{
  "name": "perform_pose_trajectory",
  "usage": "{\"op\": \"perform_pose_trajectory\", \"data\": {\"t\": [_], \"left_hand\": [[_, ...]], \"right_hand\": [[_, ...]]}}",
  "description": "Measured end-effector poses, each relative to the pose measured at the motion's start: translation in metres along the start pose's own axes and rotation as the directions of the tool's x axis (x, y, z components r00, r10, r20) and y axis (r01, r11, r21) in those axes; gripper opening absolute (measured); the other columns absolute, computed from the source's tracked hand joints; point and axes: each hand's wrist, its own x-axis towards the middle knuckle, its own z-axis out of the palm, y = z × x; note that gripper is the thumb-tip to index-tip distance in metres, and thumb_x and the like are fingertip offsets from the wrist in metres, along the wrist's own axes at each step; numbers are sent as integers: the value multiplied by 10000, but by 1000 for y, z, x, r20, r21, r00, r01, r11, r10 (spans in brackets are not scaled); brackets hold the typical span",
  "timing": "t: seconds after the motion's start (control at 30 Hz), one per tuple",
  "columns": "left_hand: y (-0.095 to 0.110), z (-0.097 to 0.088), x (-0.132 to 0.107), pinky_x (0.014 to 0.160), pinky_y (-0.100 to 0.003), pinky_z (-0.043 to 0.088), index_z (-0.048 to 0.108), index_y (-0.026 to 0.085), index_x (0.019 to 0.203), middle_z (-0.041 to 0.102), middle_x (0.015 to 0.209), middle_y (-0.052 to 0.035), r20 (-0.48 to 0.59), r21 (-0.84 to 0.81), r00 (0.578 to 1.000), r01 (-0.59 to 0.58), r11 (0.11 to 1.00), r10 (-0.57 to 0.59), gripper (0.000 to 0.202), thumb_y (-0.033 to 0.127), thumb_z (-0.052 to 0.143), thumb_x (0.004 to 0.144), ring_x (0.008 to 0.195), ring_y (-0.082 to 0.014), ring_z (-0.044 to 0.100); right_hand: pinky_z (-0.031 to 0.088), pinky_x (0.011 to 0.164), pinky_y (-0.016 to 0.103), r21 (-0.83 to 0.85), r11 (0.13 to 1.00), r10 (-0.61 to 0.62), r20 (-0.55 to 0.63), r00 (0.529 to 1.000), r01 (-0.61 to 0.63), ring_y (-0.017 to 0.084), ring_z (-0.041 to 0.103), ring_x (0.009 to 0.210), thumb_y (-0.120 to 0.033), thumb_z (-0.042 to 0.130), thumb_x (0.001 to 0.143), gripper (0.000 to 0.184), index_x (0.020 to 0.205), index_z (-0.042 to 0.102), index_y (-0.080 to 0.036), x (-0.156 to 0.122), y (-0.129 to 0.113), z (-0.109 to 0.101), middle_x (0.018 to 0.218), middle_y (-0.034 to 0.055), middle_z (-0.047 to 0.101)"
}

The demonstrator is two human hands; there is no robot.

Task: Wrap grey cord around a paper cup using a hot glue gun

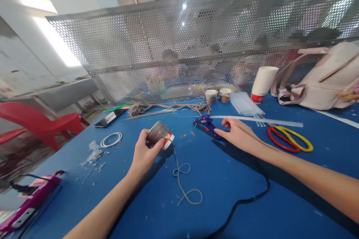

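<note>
My left hand (146, 151) is closed around a paper cup (160, 133) tilted on its side. Grey cord is wound over most of the cup, leaving a red and white band bare at the rim. A loose tail of cord (179, 173) trails from it in loops on the blue table. At the handle of a blue glue gun (206, 122) is my right hand (238, 134), thumb and forefinger apart and not wrapped around it; the thumb tip is at the handle, contact unclear. A long clear glue stick (258, 120) extends from the gun's back.
Behind lie a grey cord bundle (143, 109), two cord-wrapped cups (211, 96), clear sticks (245, 102) and stacked paper cups (263, 82). Scissors (291, 139) and a backpack (322, 78) are right. A power strip (30, 205) sits left; a black cable (238, 203) crosses the front.
</note>
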Motion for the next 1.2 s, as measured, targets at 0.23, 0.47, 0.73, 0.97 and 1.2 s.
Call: {"op": "perform_pose_trajectory", "data": {"t": [0.23, 0.47, 0.73, 0.97, 1.2], "left_hand": [[12, 8, -17, 603, -248, 410, 461, 214, 785, 496, 695, 47, 67, 28, 987, -146, 989, 144, 194, 299, 616, 705, 631, -118, 486], [5, 5, -25, 619, -260, 413, 453, 207, 770, 445, 747, 27, 98, 139, 949, -311, 940, 300, 182, 298, 607, 735, 659, -126, 457], [12, 5, -23, 614, -268, 371, 409, 215, 729, 413, 712, 37, 105, 286, 962, -273, 918, 254, 208, 325, 585, 712, 646, -131, 409], [9, 8, -22, 614, -275, 399, 435, 216, 746, 446, 695, 37, 186, 265, 978, -141, 954, 93, 207, 368, 569, 707, 651, -141, 452], [9, 7, -22, 605, -262, 407, 446, 215, 733, 460, 670, 48, 189, 234, 980, -100, 967, 56, 221, 369, 599, 691, 641, -136, 480]], "right_hand": [[473, 735, 282, 663, 694, -50, 433, 900, -280, 149, 600, 816, -254, 700, 706, 268, 915, 546, -187, -43, -58, 5, 904, 38, 629], [504, 667, 266, 700, 143, -175, 714, 678, -700, 103, 584, 631, -171, 771, 629, 286, 826, 564, -152, -39, -108, 44, 687, -19, 588], [336, 482, 198, 624, 685, -101, 593, 799, -376, 47, 424, 480, -166, 631, 809, 98, 721, 600, -136, -33, -92, 13, 634, -19, 590], [359, 473, 206, 550, 820, -186, 517, 836, -158, 54, 439, 438, -110, 538, 819, 80, 793, 601, -152, -33, -94, 13, 609, -49, 537], [329, 566, 228, 451, 879, -300, 276, 913, 153, 86, 469, 586, -162, 622, 785, 73, 763, 692, -162, -37, -93, 15, 642, -25, 579]]}}
